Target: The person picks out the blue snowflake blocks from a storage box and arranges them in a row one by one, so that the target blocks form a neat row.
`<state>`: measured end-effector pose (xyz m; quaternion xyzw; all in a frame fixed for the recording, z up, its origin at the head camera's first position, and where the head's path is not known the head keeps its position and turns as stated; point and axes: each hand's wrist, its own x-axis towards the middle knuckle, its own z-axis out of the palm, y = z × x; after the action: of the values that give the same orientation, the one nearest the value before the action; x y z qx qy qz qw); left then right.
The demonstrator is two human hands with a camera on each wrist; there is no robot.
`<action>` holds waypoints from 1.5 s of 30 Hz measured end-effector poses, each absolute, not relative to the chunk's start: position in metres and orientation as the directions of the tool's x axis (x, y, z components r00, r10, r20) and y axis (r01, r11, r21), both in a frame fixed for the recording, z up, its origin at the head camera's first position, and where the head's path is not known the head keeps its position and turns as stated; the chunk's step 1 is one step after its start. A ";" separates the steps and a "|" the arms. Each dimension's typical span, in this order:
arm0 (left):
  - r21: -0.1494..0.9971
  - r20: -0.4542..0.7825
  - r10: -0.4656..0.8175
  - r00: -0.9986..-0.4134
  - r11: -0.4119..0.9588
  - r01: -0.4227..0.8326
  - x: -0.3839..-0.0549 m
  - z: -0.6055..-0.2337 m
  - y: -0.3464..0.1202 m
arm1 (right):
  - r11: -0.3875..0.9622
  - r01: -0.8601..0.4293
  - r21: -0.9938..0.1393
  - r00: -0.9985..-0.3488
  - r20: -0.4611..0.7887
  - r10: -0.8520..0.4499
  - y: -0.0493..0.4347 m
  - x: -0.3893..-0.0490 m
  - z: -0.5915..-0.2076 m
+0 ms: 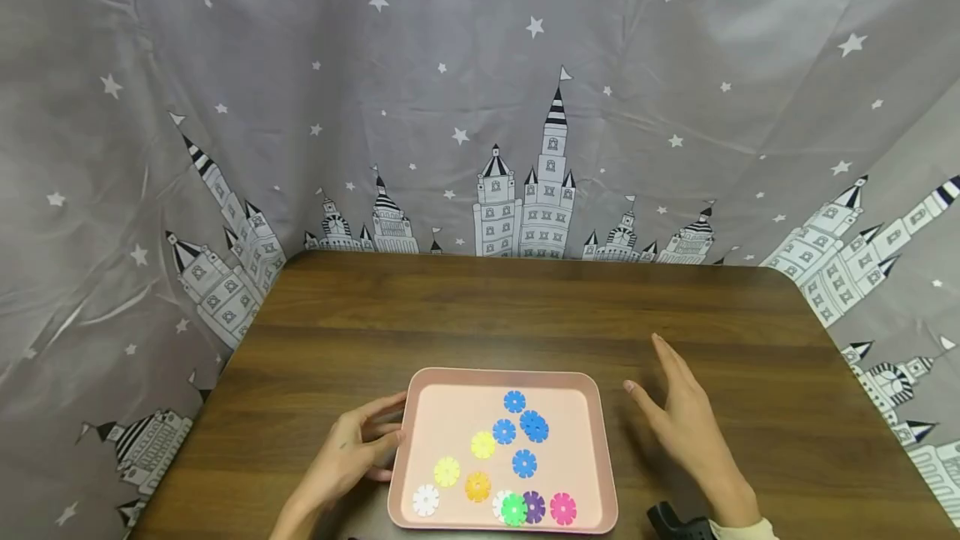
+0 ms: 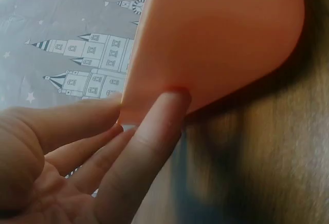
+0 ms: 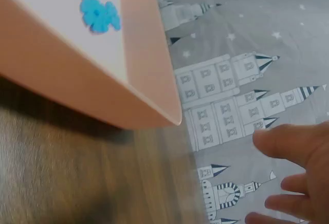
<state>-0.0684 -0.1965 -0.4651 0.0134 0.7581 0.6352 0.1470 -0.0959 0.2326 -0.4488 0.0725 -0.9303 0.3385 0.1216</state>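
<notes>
A pink rectangular tray carries several small notched plastic discs. The left hand holds the tray's left side, its fingertips at the rim and the outer wall; up close, a finger lies against that wall. Blue discs are grouped toward the right half. Yellow discs and an orange disc lie left of them. Along the near side are a white disc, a green disc, a purple disc and a pink disc. Right of the tray, apart from it, the right hand has its fingers extended, holding nothing.
The tray is on or close over a dark brown wooden table. Behind and beside the table hangs a grey curtain printed with castles and stars. A black band is at the right wrist.
</notes>
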 end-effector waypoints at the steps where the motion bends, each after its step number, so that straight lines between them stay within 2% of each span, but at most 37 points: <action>1: 0.967 -0.209 0.208 -0.956 0.192 -0.170 -0.068 -0.465 -0.196 | 0.751 -0.232 -0.618 -0.952 0.301 -0.046 0.232 -0.096 -0.448; 6: 0.970 -0.203 0.229 -0.952 0.179 -0.164 -0.068 -0.465 -0.197 | 0.685 -0.289 -0.668 -0.931 0.364 -0.037 0.227 -0.096 -0.445; 19: 0.969 -0.223 0.205 -0.953 0.156 -0.193 -0.070 -0.465 -0.195 | 0.509 -0.291 -0.810 -0.957 0.251 -0.147 0.194 -0.086 -0.446; 26: 0.970 -0.204 0.210 -0.956 0.173 -0.169 -0.070 -0.466 -0.196 | 0.508 -0.243 -0.826 -0.968 0.175 -0.179 0.173 -0.081 -0.454; 30: 0.970 -0.208 0.210 -0.955 0.174 -0.173 -0.069 -0.466 -0.196 | 0.503 -0.264 -0.823 -0.959 0.167 -0.229 0.164 -0.080 -0.461; 36: 0.970 -0.216 0.214 -0.953 0.158 -0.185 -0.069 -0.469 -0.197 | 0.551 -0.329 -0.767 -0.934 0.179 -0.309 0.155 -0.081 -0.470; 45: 0.971 -0.216 0.235 -0.948 0.152 -0.183 -0.071 -0.467 -0.198 | 0.624 -0.297 -0.723 -0.943 0.117 -0.312 0.141 -0.083 -0.479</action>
<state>-0.0709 -0.1982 -0.4672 0.0173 0.7418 0.6509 0.1605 -0.0829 0.1409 -0.4788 0.1689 -0.9011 0.3992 -0.0099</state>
